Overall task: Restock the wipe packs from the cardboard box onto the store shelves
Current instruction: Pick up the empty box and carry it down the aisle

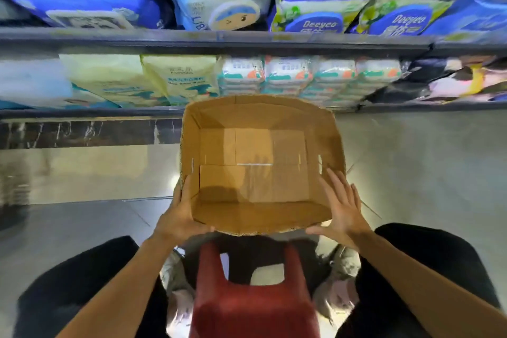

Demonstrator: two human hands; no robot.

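Note:
An open brown cardboard box [260,118] is in front of me, and nothing lies inside it. My left hand [182,214] grips its near left corner, thumb under the near edge and fingers up the left wall. My right hand [341,210] lies against the near right corner with fingers spread and the thumb along the near edge. Stacked white wipe packs [310,77] with green and orange print fill the lower shelf right behind the box. Blue-lidded wipe packs [356,19] stand on the shelf above.
A red plastic stool [252,302] sits between my knees, below the box. Pale yellow packs [153,77] and dark packs [452,77] flank the white ones on the lower shelf [82,114]. Grey tiled floor [425,167] lies to both sides.

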